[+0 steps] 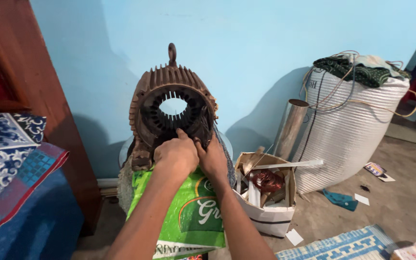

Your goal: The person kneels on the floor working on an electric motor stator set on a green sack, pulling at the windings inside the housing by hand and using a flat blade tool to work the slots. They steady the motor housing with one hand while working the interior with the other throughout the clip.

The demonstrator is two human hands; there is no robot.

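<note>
With our left hand (175, 156) and right hand (213, 159) both closed, fingertips pinched into the lower slots of the rusty motor stator (172, 113) propped on the green sack (188, 212), we work carefully, steadying the housing.

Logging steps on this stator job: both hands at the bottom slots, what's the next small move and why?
Probably work the fingertips deeper into the lowest slots. Both the left hand and right hand already press together at the bottom inner rim of the finned stator housing, whose slots look empty. What the fingers pinch is hidden.
</note>
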